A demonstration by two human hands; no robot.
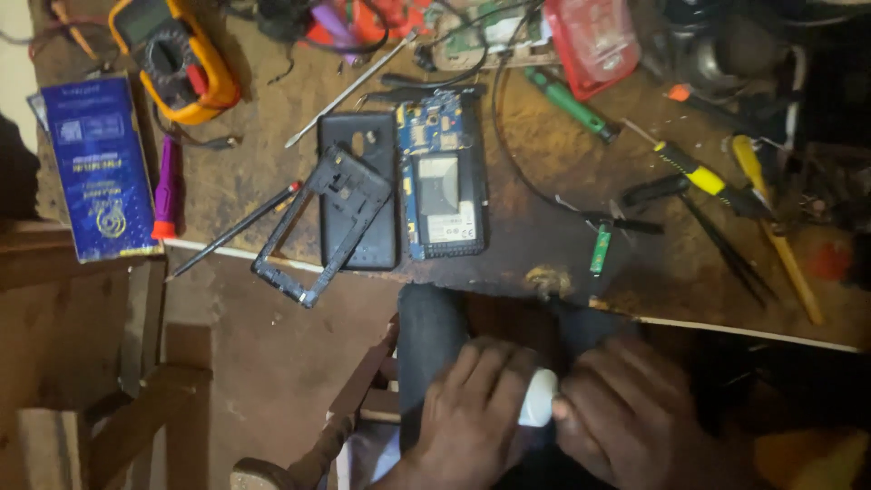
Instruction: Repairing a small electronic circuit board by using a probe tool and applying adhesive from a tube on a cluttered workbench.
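**Holding a small white container below the worktop while the phone lies in pieces**

Judging from how things lie, we take the stripping-down as done; the phone is already apart on the worktop [544, 245], with its black back cover [363, 195] flat, the loose black frame [319, 231] tilted across the cover's left edge and hanging partly over the worktop's front edge, and the bare circuit board [442, 186] just beside the cover on its right; nothing is fitted back together, so we judge the work on the board and all of the reassembly to be left.

We hold a small white container [537, 399] in our lap, below the worktop's front edge and well apart from the phone parts; our left hand [476, 413] curls against its left side and our right hand [626, 422] closes on its right side, so both hands are shut about it and only a short white stretch shows between them; whether it has a cap, and whether that is on or off, we cannot tell, for the picture is dim and the fingers cover most of it.

About the parts lie a yellow multimeter [177, 59], a blue booklet [95, 168], a purple pen-like tool [166, 186], a green-handled screwdriver [572, 104], a yellow-and-black screwdriver [703, 177] and black tweezers [735, 249], all untouched.
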